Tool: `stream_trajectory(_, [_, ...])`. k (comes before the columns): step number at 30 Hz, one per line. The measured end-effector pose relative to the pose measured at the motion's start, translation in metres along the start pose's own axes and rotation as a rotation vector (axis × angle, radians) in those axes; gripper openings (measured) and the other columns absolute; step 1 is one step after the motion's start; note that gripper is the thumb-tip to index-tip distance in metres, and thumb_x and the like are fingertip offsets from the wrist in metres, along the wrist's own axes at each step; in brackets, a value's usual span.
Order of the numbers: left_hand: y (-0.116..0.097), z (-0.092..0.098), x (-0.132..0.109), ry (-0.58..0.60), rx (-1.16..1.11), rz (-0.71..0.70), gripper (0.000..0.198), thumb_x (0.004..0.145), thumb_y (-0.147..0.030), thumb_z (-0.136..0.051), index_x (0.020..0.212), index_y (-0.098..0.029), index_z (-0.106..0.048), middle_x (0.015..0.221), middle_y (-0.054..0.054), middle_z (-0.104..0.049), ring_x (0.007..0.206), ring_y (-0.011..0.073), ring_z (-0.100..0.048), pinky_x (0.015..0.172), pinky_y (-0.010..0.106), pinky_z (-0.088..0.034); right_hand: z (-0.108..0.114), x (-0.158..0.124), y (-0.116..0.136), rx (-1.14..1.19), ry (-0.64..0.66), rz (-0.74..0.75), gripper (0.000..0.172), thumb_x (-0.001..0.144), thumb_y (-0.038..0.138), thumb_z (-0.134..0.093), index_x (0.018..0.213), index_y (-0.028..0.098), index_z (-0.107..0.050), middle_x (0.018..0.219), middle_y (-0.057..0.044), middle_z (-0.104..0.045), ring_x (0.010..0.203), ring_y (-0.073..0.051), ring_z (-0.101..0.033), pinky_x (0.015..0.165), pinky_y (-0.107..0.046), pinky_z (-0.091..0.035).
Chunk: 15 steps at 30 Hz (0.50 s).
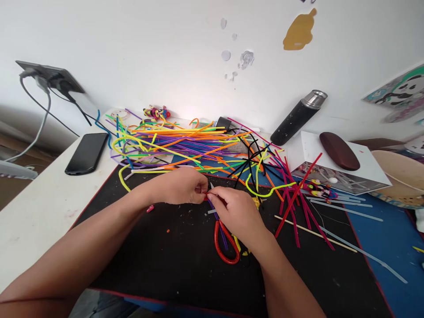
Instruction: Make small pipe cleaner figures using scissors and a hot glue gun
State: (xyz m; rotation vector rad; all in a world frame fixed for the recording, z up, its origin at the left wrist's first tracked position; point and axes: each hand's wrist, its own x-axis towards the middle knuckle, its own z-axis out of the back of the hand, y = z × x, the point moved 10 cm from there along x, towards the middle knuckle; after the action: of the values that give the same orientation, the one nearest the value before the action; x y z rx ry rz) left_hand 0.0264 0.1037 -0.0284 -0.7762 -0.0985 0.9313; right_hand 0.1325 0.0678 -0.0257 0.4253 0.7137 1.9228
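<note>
My left hand (183, 184) and my right hand (236, 210) meet at the fingertips above the black mat (159, 256). Both are pinched closed on a small red piece (207, 194), which looks like a bit of pipe cleaner; most of it is hidden by the fingers. Scissors with red handles (228, 256) lie beneath my right hand, their blade tip showing just past its fingers. Purple pipe cleaners (214, 211) run below the right hand and through the scissor handles. A yellow pipe cleaner piece (236, 243) is partly covered by my right wrist.
Many coloured pipe cleaners (185, 143) are heaped along the wall, with black ones (253, 154) and magenta ones (306, 216) to the right. A wooden stick (318, 234), a black flask (296, 119), a white box (347, 170) and a phone (86, 153) surround the mat.
</note>
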Motion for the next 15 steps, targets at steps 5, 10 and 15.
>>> stream_trajectory(5, [0.007, 0.005, 0.002, -0.02, -0.15, 0.092, 0.005, 0.074, -0.025, -0.067, 0.07, -0.022, -0.069, 0.063, -0.003, -0.063, 0.056, 0.0149, -0.052, 0.053, 0.026, -0.032, 0.004, -0.002, -0.002, 0.021, -0.058, 0.009, 0.025, 0.108, 0.029, -0.055, 0.107, 0.026, -0.08, 0.101, -0.004, -0.084, 0.093, -0.025, -0.077, 0.074, -0.032, -0.045])
stream_trajectory(10, [0.012, 0.008, 0.003, -0.042, -0.26, 0.11, 0.009, 0.076, -0.028, -0.068, 0.073, -0.02, -0.07, 0.063, -0.003, -0.064, 0.056, 0.0135, -0.053, 0.052, 0.023, -0.033, 0.015, -0.004, -0.002, 0.07, -0.153, -0.004, 0.026, 0.106, 0.029, -0.056, 0.105, 0.026, -0.081, 0.099, -0.004, -0.084, 0.088, -0.024, -0.077, 0.074, -0.031, -0.046])
stream_trajectory(15, [0.019, 0.006, 0.008, -0.058, -0.385, 0.119, 0.012, 0.076, -0.029, -0.067, 0.073, -0.018, -0.067, 0.063, -0.004, -0.058, 0.056, 0.0113, -0.047, 0.052, 0.021, -0.034, 0.025, -0.005, -0.004, 0.085, -0.236, -0.024, 0.027, 0.106, 0.031, -0.055, 0.103, 0.025, -0.081, 0.093, -0.004, -0.084, 0.075, -0.022, -0.074, 0.068, -0.031, -0.045])
